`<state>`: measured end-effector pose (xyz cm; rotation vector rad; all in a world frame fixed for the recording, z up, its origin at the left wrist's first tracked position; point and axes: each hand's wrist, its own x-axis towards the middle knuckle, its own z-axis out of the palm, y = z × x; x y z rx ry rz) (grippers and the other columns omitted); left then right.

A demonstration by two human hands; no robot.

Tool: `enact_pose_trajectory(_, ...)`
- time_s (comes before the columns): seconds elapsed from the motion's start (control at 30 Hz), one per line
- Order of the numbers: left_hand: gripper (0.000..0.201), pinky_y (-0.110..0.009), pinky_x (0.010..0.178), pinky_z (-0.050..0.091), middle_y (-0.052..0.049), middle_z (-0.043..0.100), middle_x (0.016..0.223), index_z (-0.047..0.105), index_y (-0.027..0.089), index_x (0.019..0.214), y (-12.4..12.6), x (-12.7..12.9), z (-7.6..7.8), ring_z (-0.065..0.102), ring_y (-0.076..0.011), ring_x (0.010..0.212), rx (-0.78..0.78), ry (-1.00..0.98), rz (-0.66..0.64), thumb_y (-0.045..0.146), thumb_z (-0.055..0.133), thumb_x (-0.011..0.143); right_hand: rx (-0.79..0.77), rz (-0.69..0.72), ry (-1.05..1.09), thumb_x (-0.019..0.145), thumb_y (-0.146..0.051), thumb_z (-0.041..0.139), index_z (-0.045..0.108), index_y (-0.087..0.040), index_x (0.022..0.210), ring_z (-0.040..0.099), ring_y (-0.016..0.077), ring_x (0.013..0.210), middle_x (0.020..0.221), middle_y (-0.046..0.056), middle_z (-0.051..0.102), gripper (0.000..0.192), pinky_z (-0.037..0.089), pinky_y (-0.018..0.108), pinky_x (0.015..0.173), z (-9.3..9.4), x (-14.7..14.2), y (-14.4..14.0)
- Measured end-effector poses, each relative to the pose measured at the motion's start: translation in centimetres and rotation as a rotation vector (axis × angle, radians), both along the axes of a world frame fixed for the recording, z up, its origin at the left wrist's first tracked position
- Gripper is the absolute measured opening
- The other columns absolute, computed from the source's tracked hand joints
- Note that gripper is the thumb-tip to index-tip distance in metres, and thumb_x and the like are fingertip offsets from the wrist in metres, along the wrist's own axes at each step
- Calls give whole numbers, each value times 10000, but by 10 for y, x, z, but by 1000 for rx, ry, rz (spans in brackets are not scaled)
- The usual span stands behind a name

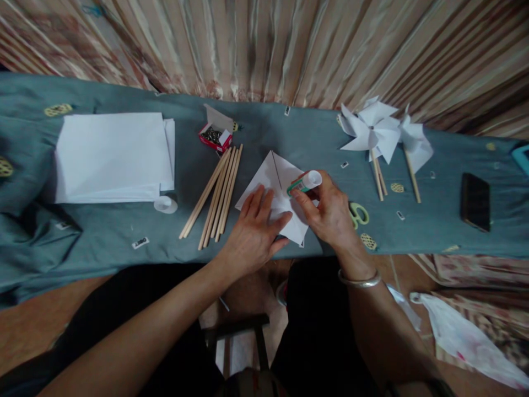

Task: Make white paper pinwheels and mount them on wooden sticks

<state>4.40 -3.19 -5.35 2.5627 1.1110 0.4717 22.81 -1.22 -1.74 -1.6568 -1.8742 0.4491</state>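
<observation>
Glue stick [305, 183] pinched upright-ish in right hand [328, 212], fingers clenched around its green barrel, tip angled toward paper square [273, 190] just beneath. Left hand [254, 234] released flat, palm pressing near corner of that cut sheet to keep it from sliding on tabletop [289, 132]. Wooden sticks [217, 196] and open pin box [215, 137] just left of left hand, within reach. Scissors [359, 214] tucked right beside right hand; finished pinwheels [374, 132] parked farther right and beyond.
</observation>
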Motion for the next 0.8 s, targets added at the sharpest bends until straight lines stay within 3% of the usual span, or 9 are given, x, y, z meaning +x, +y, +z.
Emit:
enact_pose_trajectory(0.17, 541, -653, 1133, 270, -171, 294, 1563, 547, 225, 1304, 0, 1, 0, 189, -445, 1461, 14, 0, 6, 416, 696, 821, 50, -71, 113, 886, -431, 587, 576, -228, 1026, 665, 198, 719, 859, 44, 710, 247, 526, 336, 665, -4, -6, 0)
enact_pose_trajectory(0.33, 509, -637, 1140, 274, -160, 297, 1565, 552, 237, 1293, -1, 0, 0, 182, -432, 1468, 19, -4, 11, 413, 680, 833, 150, -212, 495, 872, -450, 604, 561, -248, 1047, 685, 174, 794, 946, 45, 704, 270, 585, 351, 739, -14, 7, 8)
enact_pose_trajectory(0.57, 568, -630, 1138, 275, -166, 278, 1575, 480, 227, 1362, -2, -2, -4, 153, -402, 1483, 33, -37, 10, 419, 650, 855, -95, -106, 921, 821, -432, 648, 593, -244, 932, 737, 207, 872, 903, 27, 730, 225, 625, 390, 810, -17, 16, 14)
enact_pose_trajectory(0.7, 500, -588, 1153, 277, -165, 408, 1496, 493, 187, 1346, -3, -5, 5, 259, -339, 1458, 49, -75, -10, 401, 582, 903, -222, -99, 1112, 781, -395, 697, 615, -212, 898, 749, 222, 842, 896, 57, 756, 232, 631, 391, 803, -12, -2, 10)
enact_pose_trajectory(0.8, 384, -531, 1134, 328, -146, 531, 1386, 541, 170, 1293, 3, -20, 17, 409, -289, 1365, 91, -125, 17, 326, 516, 943, -318, -114, 1280, 753, -368, 738, 650, -197, 865, 747, 182, 759, 815, 40, 762, 222, 634, 285, 701, -7, -12, 9)
